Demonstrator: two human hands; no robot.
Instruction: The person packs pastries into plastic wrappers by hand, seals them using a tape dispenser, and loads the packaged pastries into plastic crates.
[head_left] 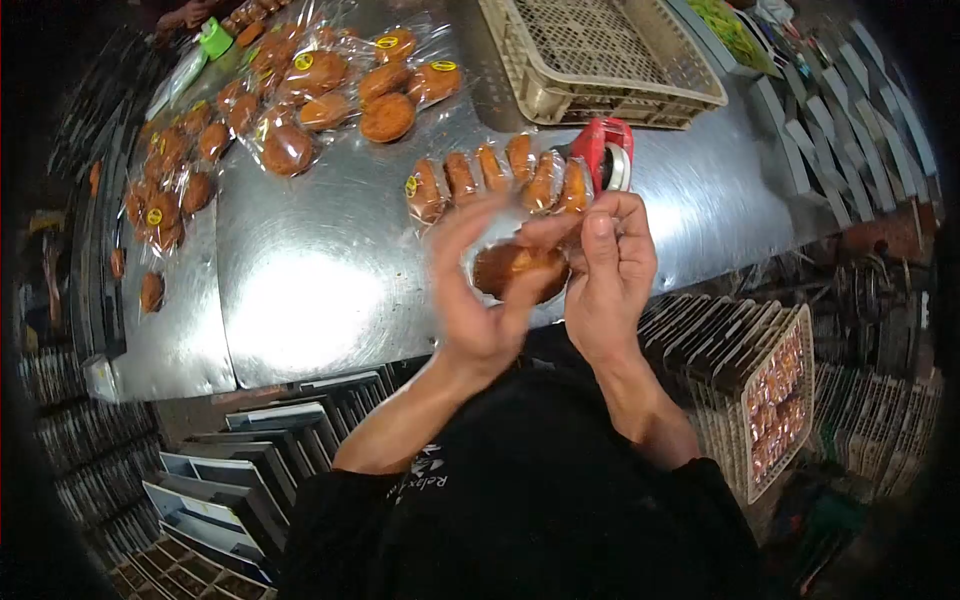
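Note:
A round brown bun in a clear bag (492, 272) lies at the table's front edge, partly hidden by my hands. My left hand (470, 300) is over its left side, blurred by motion, its fingers stretched out and the thumb apart. At the bun's right, my right hand (610, 285) is closed, thumb pressed against the fingers; what it pinches is too small to make out. Just beyond it stands a red tape dispenser (603, 145) with a white roll. A row of wrapped brown buns standing on edge (460, 178) sits behind my hands.
Many wrapped buns with yellow labels (318, 73) cover the table's (330, 230) back left. A beige plastic crate (620, 85) stands at the back. Below the edge are a crate of packed buns (775, 400) at right and stacked trays (230, 490) at left.

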